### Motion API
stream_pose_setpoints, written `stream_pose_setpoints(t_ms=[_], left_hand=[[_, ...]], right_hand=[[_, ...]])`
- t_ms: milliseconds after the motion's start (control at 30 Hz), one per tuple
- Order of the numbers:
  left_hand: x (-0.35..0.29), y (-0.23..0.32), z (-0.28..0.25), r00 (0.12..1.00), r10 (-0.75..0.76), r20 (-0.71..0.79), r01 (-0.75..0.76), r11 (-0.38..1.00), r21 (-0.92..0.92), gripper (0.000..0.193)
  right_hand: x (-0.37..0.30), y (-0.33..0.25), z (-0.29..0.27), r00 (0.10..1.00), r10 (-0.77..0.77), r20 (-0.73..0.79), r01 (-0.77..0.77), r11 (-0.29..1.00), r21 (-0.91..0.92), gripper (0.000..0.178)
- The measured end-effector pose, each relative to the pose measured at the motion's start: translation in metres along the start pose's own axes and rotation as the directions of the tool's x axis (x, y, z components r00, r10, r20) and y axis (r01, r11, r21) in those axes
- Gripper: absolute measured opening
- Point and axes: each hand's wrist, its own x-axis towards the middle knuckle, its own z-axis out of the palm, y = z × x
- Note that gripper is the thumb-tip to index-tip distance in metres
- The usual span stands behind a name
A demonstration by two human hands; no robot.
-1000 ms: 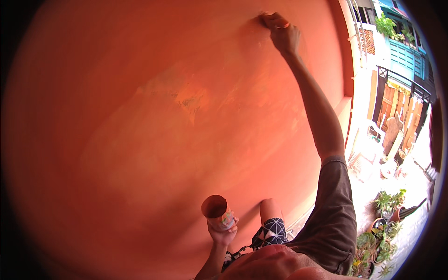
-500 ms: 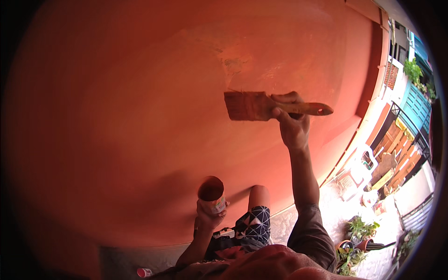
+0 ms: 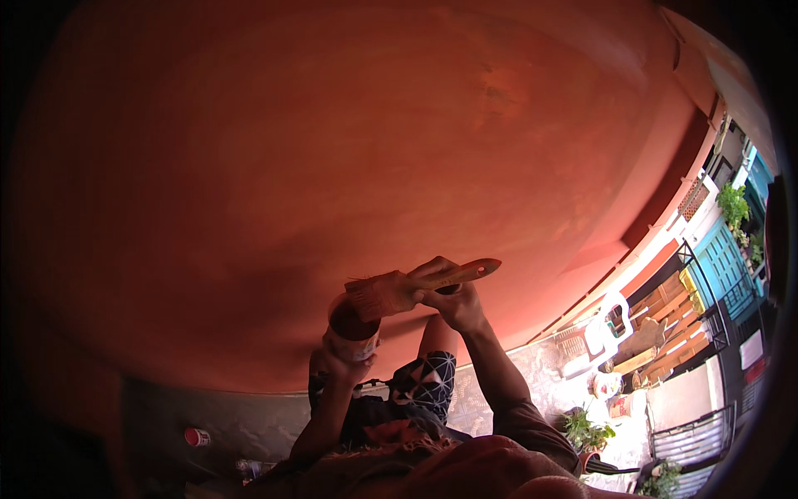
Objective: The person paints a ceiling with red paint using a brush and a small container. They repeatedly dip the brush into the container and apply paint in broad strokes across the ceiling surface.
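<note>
**Broad brush [image 3: 386, 296] over the mouth of a cup [image 3: 352, 347]**

Closest to the person's body are dark shorts [image 3: 426, 384] with pale lines. Just above them the left hand [image 3: 341, 365] holds the cup, fingers curled around its side, though part of that grip is hidden. The right hand [image 3: 460, 308] pinches the brush between thumb and fingers where handle meets head, handle pointing right. The bristles overlap the cup's rim; whether they touch it, I can't tell. Behind rises the orange-red wall [image 3: 291, 166]. A small red tub [image 3: 197, 437] is on the grey floor [image 3: 278, 416], near its left corner by the wall. Toward the floor's right edge come a potted plant [image 3: 587, 430], a white chair [image 3: 596, 342], wooden planks [image 3: 661, 333] and, farthest, a teal gate [image 3: 725, 258].
</note>
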Motion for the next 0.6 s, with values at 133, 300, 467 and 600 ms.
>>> stream_pose_setpoints(t_ms=[133, 300, 467, 600], left_hand=[[0.001, -0.003, -0.004, 1.0, 0.006, 0.001, -0.006, 1.0, -0.023, 0.071], [-0.011, -0.004, -0.002, 0.986, 0.12, -0.114, -0.112, 0.991, 0.076, 0.072], [-0.029, -0.006, -0.013, 0.971, 0.12, -0.207, -0.107, 0.992, 0.07, 0.067], [-0.033, -0.006, 0.001, 0.974, 0.187, -0.127, -0.172, 0.978, 0.121, 0.072]], right_hand=[[0.002, 0.003, 0.003, 0.989, 0.073, 0.13, -0.055, 0.989, -0.138, 0.028], [0.018, -0.01, 0.018, 0.939, 0.207, 0.276, -0.099, 0.927, -0.361, 0.029], [0.013, -0.023, 0.035, 0.898, 0.254, 0.358, -0.149, 0.944, -0.295, 0.028], [0.019, -0.037, 0.049, 0.827, 0.353, 0.437, -0.178, 0.903, -0.392, 0.025]])
